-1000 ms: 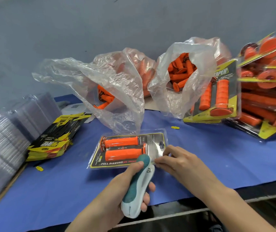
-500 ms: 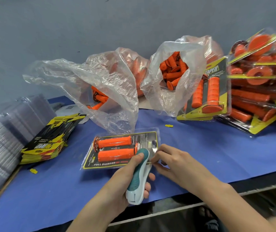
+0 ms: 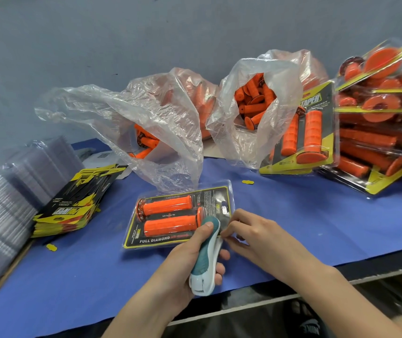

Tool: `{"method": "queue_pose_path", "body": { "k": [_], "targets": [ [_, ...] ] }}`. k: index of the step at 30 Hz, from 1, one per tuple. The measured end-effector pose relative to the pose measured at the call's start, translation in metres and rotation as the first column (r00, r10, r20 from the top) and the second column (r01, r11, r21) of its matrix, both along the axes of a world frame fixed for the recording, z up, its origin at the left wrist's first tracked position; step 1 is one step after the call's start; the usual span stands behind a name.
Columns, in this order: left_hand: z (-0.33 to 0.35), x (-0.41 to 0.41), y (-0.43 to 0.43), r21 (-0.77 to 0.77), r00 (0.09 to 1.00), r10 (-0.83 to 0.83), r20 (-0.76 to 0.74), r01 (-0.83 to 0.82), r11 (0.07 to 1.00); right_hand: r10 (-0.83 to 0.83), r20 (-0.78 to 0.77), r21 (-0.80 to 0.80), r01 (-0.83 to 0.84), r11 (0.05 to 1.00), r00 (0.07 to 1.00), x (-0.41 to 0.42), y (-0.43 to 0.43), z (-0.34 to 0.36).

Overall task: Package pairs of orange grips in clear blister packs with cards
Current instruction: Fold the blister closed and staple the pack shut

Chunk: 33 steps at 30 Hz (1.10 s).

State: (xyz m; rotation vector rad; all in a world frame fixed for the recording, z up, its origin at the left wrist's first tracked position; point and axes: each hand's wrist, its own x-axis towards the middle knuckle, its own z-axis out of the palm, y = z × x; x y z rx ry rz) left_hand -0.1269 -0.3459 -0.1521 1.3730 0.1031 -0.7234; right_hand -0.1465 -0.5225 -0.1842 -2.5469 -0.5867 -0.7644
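A clear blister pack (image 3: pixel 180 215) with a black and yellow card and two orange grips lies flat on the blue table cover (image 3: pixel 317 220). My left hand (image 3: pixel 185 262) grips a teal and white stapler (image 3: pixel 206 254), whose nose sits at the pack's near right corner. My right hand (image 3: pixel 256 240) pinches that same corner of the pack with its fingertips. Two open plastic bags (image 3: pixel 170 123) of loose orange grips stand behind.
A stack of printed cards (image 3: pixel 73 206) lies at the left, beside stacks of empty clear blisters (image 3: pixel 2 203). Finished packs (image 3: pixel 378 123) are piled at the right. Small yellow card scraps dot the cover. The table's front edge runs just under my wrists.
The view has shifted slightly. The stapler's nose has stayed at the pack's near right corner, and my right fingers have closed in on that corner.
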Motion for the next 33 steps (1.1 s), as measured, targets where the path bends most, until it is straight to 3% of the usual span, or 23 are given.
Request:
{"method": "queue_pose_path", "body": {
  "k": [9,16,27,33],
  "targets": [
    [0.002,-0.001,-0.001,0.009,1.0,0.009,0.022,-0.01,1.0,-0.109,0.138,-0.156,0.131,0.979,0.984,0.009,0.002,-0.007],
    [0.003,0.003,0.001,0.008,0.999,-0.007,0.037,0.006,1.0,-0.041,0.229,-0.307,0.112,0.945,0.973,0.016,0.007,-0.008],
    [0.003,0.01,0.006,0.039,0.999,-0.044,-0.026,0.045,0.998,0.023,0.172,-0.25,0.021,0.968,0.985,0.018,0.006,-0.004],
    [0.002,0.016,0.015,-0.095,0.98,-0.14,-0.143,0.127,0.987,-0.056,0.096,-0.258,0.08,0.963,0.994,0.014,0.006,-0.004]
  ]
}}
